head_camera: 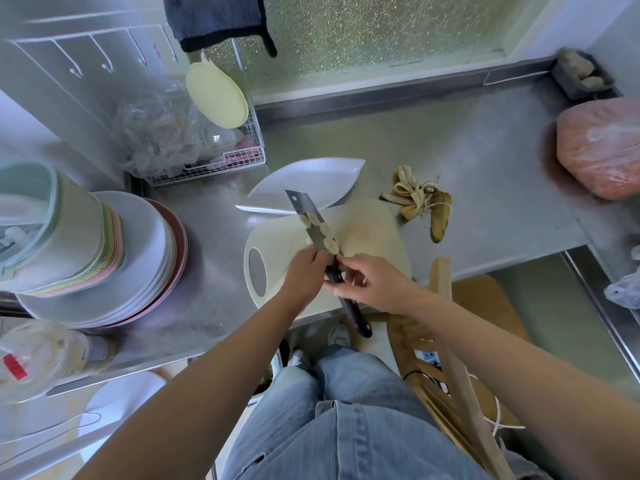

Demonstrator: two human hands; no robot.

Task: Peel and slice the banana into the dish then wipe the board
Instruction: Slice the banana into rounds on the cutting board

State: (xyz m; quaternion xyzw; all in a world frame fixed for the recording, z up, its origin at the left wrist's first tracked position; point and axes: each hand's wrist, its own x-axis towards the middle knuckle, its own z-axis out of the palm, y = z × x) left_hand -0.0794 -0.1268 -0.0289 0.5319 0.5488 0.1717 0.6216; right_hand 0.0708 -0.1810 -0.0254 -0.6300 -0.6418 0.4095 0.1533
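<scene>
A cream cutting board (pixel 374 233) lies on the steel counter. Above it a knife (pixel 304 216) is held flat, with several banana slices (pixel 320 228) lying in a row on its blade. My right hand (pixel 370 284) grips the knife's dark handle. My left hand (pixel 306 268) is at the base of the blade, its fingers curled against the blade beside the nearest slice. A white leaf-shaped dish (pixel 308 183) sits empty just beyond the board, under the knife's tip. The banana peel (pixel 424 204) lies on the counter to the right of the board.
Stacked plates and bowls (pixel 104 258) stand at the left. A wire rack (pixel 207 161) with plastic bags sits behind the dish. A pink bagged bundle (pixel 599 147) is at the far right. A wooden chair (pixel 460 348) stands below the counter edge.
</scene>
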